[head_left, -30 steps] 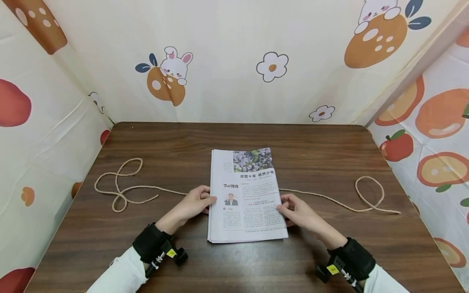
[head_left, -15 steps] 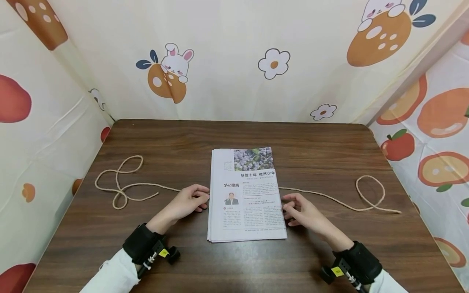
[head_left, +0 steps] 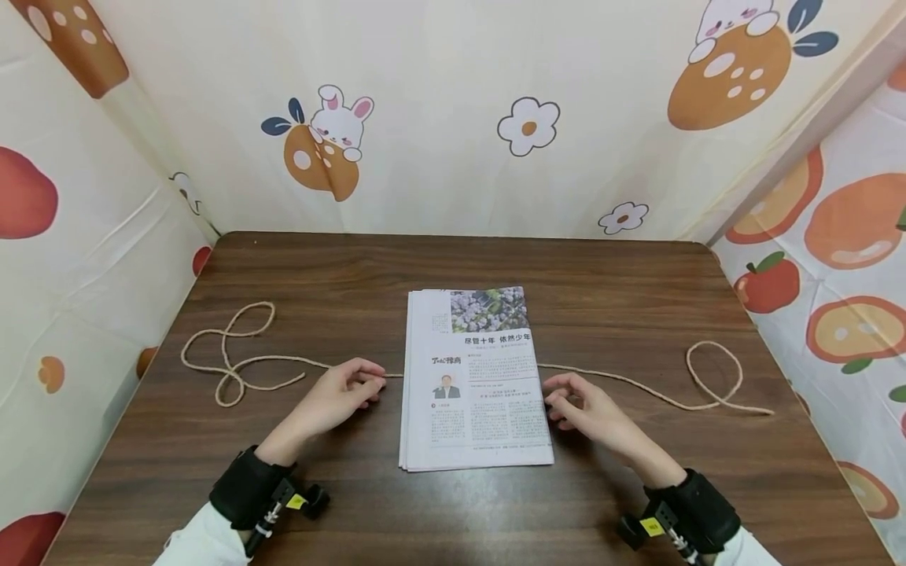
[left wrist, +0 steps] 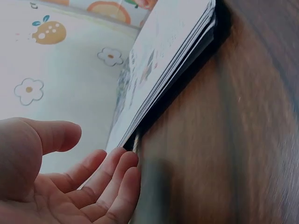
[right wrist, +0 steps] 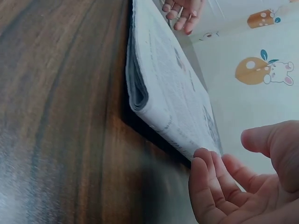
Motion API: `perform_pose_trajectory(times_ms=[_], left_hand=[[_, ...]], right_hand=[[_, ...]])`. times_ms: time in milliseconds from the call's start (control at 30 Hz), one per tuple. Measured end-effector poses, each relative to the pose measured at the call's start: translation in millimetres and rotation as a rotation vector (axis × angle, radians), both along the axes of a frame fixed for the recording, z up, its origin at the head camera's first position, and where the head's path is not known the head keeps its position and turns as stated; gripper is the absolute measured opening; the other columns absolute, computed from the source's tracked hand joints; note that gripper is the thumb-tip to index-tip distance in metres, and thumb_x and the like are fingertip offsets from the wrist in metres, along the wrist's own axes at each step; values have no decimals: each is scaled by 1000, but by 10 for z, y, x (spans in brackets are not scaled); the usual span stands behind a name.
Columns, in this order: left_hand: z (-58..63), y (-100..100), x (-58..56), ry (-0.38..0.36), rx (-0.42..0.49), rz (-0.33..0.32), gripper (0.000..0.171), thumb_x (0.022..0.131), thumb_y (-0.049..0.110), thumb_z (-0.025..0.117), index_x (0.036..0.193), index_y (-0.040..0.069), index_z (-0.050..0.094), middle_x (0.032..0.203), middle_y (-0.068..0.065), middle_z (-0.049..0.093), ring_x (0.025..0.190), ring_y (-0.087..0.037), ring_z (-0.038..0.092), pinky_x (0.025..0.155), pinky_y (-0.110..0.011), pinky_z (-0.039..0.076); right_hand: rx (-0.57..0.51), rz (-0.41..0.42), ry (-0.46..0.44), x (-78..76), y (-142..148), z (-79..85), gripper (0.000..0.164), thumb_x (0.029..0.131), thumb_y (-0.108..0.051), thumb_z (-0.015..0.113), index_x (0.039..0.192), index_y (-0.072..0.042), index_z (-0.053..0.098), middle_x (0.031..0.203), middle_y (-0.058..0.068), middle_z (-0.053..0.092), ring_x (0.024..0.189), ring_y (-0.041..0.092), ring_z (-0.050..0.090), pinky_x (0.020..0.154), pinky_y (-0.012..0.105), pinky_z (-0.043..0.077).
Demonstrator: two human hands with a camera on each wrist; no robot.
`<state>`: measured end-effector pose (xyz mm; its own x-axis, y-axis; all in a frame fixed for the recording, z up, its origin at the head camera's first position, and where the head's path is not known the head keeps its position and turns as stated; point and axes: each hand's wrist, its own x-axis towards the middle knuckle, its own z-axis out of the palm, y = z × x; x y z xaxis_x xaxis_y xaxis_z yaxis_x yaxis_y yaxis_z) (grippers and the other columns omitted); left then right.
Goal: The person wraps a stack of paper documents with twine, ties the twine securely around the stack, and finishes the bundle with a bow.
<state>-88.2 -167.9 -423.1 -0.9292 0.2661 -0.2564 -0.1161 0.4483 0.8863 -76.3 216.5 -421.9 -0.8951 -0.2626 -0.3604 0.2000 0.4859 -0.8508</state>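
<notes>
A folded stack of newspaper [head_left: 488, 417] lies at the middle of the table, printed side up with a flower photo at its top. Beneath it runs a thin beige rope [head_left: 623, 380], which comes out on both sides; the part under the paper is hidden. My left hand [head_left: 340, 397] hovers over the rope to the left of the paper, fingers loosely bent and holding nothing. Beside the paper's right edge is my right hand [head_left: 583, 409], its fingertips close to that edge. In the right wrist view its thumb and fingers [right wrist: 205, 182] are apart, with nothing between them.
The rope's left end lies in loose loops [head_left: 230, 346] and its right end in one loop [head_left: 736, 377]. A brown wood-grain table [head_left: 453, 519] is bordered by a printed curtain [head_left: 425, 157] behind and at both sides. Black camera straps [head_left: 251, 487] are on both wrists.
Both hands have come off the newspaper's edges. My left hand has moved away to the left, uncovering rope beside the paper; my right hand has shifted slightly outward. The newspaper stays in place.
</notes>
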Motion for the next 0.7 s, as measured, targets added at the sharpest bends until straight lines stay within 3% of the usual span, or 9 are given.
perform_pose_trajectory(times_ms=[267,433,500,700], left_hand=[[86,-268,62,133,-209,32,25,90,20,58,111,5,60,97,-6,66,83,-17,62,67,-26,46],[85,-441,122,246,-359,59,24,89,17,61,110,6,61,94,-4,65,83,-17,60,71,-33,46],[77,-511,138,303,-428,63,23,87,15,62,109,6,61,96,-7,64,85,-21,61,73,-38,47],[61,-708,182,426,-591,52,27,82,10,67,108,4,61,104,-15,61,95,-33,59,79,-48,45]], right_hand=[[-20,23,55,0,35,73,32,94,-18,53,118,2,49,98,18,59,85,27,61,67,33,53],[8,34,91,-11,24,83,29,93,-15,54,116,3,51,96,17,60,83,26,62,66,32,53],[58,53,150,-17,24,77,25,92,-13,55,113,0,54,94,14,62,81,23,63,65,31,53],[296,102,438,-24,72,70,17,88,-11,60,105,-10,59,87,-3,64,77,12,62,66,26,49]])
